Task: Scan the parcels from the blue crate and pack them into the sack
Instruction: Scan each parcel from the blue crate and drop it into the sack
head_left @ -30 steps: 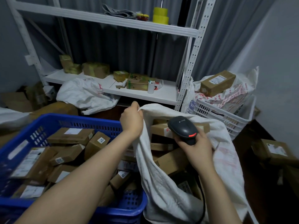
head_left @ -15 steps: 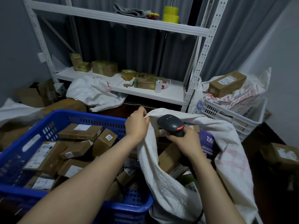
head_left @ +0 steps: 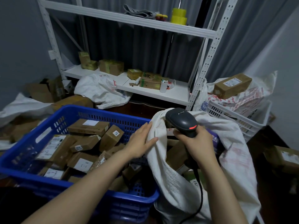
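Parcel storeroom: shelving [head_left: 161, 27], parcels [head_left: 89, 126], sacks [head_left: 100, 91]

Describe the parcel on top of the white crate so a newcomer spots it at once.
Find the white shelving rack against the curtain; right of it stands a white slatted crate heaped with printed sacks. On that heap lies a long brown parcel with a white label. It is the only box on that crate.
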